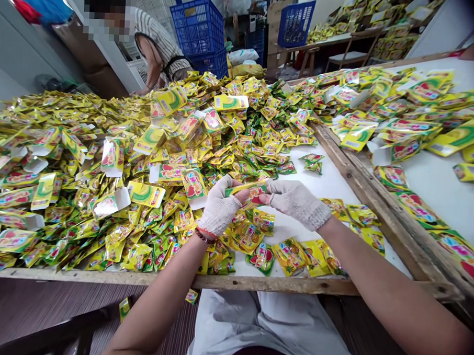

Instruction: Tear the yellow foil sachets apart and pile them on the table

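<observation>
Both of my hands wear white fingerless knit gloves and meet above the table. My left hand [220,208] pinches the left end of a small yellow-and-green carton [255,193] with a red fruit print. At its right end, the fingers of my right hand [296,201] are closed on the same carton. Whether the carton's ends are folded in cannot be made out. Just below my hands lie small printed sachets [250,236], some yellow with pineapple prints and one green with a watermelon print. Left of my left hand, an open carton [194,185] leans on the heap.
A large heap of sachets [139,252] with cartons on it covers the left of the table. A wooden divider [350,177] separates the right section, which holds more cartons [358,135]. Across the heap, a person [160,43] bends over. Blue crates [198,26] stand behind.
</observation>
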A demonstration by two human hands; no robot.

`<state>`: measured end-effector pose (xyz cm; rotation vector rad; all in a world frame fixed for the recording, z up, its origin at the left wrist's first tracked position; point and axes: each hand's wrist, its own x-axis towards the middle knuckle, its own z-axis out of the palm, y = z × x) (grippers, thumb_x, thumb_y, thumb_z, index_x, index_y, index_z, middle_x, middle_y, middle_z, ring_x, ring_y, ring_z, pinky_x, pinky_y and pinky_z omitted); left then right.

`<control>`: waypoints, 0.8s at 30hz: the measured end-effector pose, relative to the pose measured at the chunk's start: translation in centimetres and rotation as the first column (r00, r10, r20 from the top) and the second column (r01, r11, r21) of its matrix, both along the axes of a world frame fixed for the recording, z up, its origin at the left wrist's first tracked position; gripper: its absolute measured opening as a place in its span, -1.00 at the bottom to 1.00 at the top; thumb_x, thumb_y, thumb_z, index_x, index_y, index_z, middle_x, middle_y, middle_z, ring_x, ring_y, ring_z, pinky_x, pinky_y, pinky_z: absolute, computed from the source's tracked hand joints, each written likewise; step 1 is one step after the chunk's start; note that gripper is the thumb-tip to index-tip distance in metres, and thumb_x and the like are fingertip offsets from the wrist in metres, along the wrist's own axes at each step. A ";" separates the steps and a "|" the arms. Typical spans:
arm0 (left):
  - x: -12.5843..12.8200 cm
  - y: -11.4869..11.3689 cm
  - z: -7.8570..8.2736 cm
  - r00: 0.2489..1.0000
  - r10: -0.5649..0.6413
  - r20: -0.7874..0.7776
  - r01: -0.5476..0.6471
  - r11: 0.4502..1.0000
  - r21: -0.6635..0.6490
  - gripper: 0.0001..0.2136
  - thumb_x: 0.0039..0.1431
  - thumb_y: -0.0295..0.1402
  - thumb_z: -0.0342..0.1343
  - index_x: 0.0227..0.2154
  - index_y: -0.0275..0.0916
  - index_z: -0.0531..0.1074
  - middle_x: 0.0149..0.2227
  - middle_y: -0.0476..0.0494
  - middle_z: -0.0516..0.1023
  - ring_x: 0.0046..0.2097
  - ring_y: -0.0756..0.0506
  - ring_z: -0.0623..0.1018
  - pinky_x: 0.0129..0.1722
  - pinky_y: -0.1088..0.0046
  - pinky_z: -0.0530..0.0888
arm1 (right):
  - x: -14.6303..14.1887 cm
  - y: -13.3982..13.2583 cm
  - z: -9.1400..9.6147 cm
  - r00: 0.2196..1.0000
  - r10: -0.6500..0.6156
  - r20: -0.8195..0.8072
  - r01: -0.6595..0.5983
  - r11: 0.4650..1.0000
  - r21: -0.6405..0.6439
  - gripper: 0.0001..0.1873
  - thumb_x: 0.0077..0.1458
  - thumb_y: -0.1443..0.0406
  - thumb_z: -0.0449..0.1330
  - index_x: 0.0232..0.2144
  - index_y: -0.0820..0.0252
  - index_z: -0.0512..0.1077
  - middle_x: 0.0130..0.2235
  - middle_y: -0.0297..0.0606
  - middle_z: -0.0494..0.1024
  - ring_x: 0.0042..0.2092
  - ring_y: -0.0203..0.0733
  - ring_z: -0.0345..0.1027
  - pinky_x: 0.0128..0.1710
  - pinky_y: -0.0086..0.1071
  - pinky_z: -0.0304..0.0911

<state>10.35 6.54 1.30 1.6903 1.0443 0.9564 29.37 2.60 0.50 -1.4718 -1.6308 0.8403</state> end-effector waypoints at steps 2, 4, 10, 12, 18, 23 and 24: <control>-0.3 0.3 -0.2 0.999 -0.024 0.030 0.022 0.997 0.069 -0.63 0.09 -0.13 0.20 -0.14 -0.26 0.34 -0.27 -0.07 0.48 -0.30 0.01 0.47 -0.33 0.53 0.43 | 0.4 0.2 0.0 0.996 0.010 -0.083 -0.020 0.993 -0.116 -0.73 -0.05 0.12 0.28 -0.57 0.21 0.42 -0.66 -0.43 0.31 -0.58 -0.38 0.08 -0.59 -0.46 -0.03; -0.8 0.7 -0.1 0.999 -0.005 0.049 -0.003 0.988 0.157 -0.57 0.15 -0.16 0.14 0.01 -0.25 0.27 -0.12 -0.17 0.48 -0.21 -0.03 0.50 -0.25 0.48 0.46 | 1.4 0.2 0.7 0.938 -0.103 -0.332 0.062 0.989 -0.132 -0.76 -0.06 0.14 0.29 -0.55 0.17 0.39 -0.69 -0.47 0.27 -0.64 -0.40 0.02 -0.63 -0.46 -0.06; -1.0 1.4 0.8 0.776 0.043 -0.629 0.350 0.801 0.487 -0.66 0.08 -0.51 0.02 -0.07 -0.15 0.44 -0.10 -0.17 0.42 -0.10 -0.14 0.45 -0.14 0.34 0.41 | 5.3 -0.3 3.4 0.492 -0.157 -0.856 0.321 0.947 0.010 -0.83 0.07 0.14 0.17 -0.28 0.02 0.39 -0.33 -0.42 0.54 -0.47 -0.40 0.28 -0.46 -0.48 0.21; -0.2 1.3 1.0 0.623 0.084 -0.778 0.479 0.745 0.464 -0.66 0.00 -0.51 0.07 -0.14 -0.12 0.48 -0.06 -0.18 0.39 -0.09 -0.18 0.43 -0.17 0.30 0.39 | 4.6 -0.4 2.5 0.706 -0.168 -0.688 0.164 0.984 -0.072 -0.80 0.01 0.15 0.21 -0.29 0.08 0.42 -0.43 -0.39 0.50 -0.53 -0.36 0.25 -0.54 -0.46 0.14; 0.3 2.3 0.2 0.870 0.081 -0.486 0.157 0.890 0.429 -0.89 0.16 -0.35 0.06 -0.45 -0.22 0.37 -0.45 -0.01 0.35 -0.36 -0.02 0.36 -0.34 0.45 0.30 | -0.4 -0.5 -2.0 0.896 0.112 0.430 -0.054 0.988 -0.145 -0.72 -0.17 0.25 0.33 -0.32 0.18 0.50 -0.19 -0.08 0.51 -0.30 -0.12 0.37 -0.33 -0.32 0.21; -0.7 3.1 -1.8 0.997 0.067 0.044 -0.062 0.993 -0.096 -0.71 -0.02 -0.21 0.26 -0.26 -0.22 0.42 -0.50 0.09 0.31 -0.48 0.07 0.33 -0.50 0.58 0.30 | 0.1 -0.6 -1.6 0.883 0.125 0.452 -0.024 0.975 -0.223 -0.82 -0.17 0.38 0.31 -0.42 0.19 0.42 -0.42 -0.20 0.46 -0.42 -0.20 0.28 -0.44 -0.35 0.11; -0.7 3.1 -2.0 0.990 0.068 0.124 -0.043 0.980 -0.195 -0.63 -0.06 -0.21 0.29 -0.18 -0.21 0.42 -0.49 0.09 0.34 -0.48 0.07 0.35 -0.51 0.58 0.33 | 0.6 -0.6 -1.3 0.915 0.102 0.391 -0.013 0.974 -0.226 -0.82 -0.15 0.40 0.27 -0.39 0.19 0.42 -0.49 -0.28 0.41 -0.45 -0.24 0.24 -0.46 -0.37 0.09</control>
